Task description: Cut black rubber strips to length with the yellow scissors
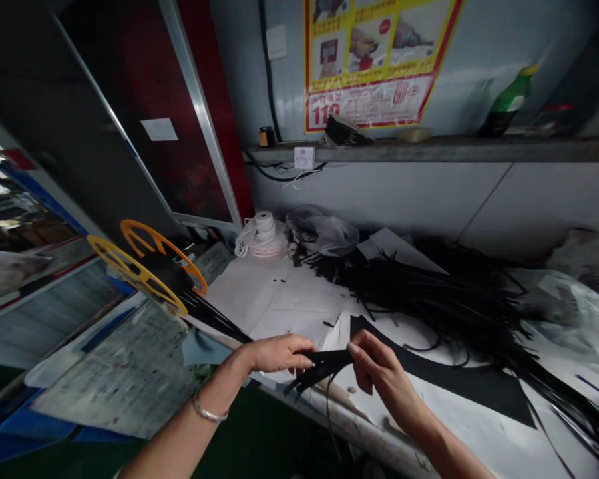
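Black strips (329,357) stretch between my two hands at the table's front edge, and several loose ends fan out below them. My left hand (278,354), with a bangle on the wrist, is closed on the strips. To its right, my right hand (377,364) pinches them between thumb and fingers. More strips run from a spool with yellow-orange rims (144,273) down to my left hand. Just beyond my right hand, a flat black sheet (444,372) lies on the white table top. How many strips each hand holds is hidden.
A large pile of black strips (419,286) covers the table's back right. White cord (264,229) and a clear plastic bag (324,229) stand at the back. Another plastic bag (569,313) lies at right. Above runs a shelf (429,152) with a green bottle (512,100).
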Demonstrator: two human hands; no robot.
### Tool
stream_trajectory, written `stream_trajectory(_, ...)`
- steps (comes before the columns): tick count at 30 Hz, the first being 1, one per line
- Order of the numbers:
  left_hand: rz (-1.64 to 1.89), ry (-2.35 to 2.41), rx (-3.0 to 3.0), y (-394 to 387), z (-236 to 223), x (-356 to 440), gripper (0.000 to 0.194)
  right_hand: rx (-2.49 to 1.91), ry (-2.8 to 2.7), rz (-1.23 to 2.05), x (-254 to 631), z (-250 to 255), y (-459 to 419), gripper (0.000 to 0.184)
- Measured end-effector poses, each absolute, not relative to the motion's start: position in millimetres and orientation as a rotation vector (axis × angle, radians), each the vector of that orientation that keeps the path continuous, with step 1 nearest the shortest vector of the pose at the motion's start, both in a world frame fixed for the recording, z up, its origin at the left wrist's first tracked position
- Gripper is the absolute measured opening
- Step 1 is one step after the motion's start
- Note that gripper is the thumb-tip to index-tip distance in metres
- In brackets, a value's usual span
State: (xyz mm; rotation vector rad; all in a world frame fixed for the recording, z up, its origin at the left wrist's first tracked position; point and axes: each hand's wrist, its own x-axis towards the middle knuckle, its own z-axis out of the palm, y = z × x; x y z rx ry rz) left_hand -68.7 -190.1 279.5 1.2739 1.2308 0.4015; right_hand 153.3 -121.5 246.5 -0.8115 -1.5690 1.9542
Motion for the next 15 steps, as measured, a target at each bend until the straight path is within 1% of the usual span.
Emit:
stream_trajectory(3,0.338,1.302,1.356,-184,281,-70,0.018,-0.839,-1.556,1.965,154,240,-117,0.040)
stream_trajectory(9,0.305,1.393,1.432,-178,287,-71,0.016,-0.868,-1.697,1.863,156,227,-111,0.039)
stream_trajectory(12,0.313,1.402,1.447,-177,290,-69,0.020,-0.867,-1.738,1.848,156,224,-109,0.038)
stream_trajectory(15,0.324,1.379,1.413,-174,291,-67,0.027,-0.853,-1.695,1.916,155,226,-107,0.039)
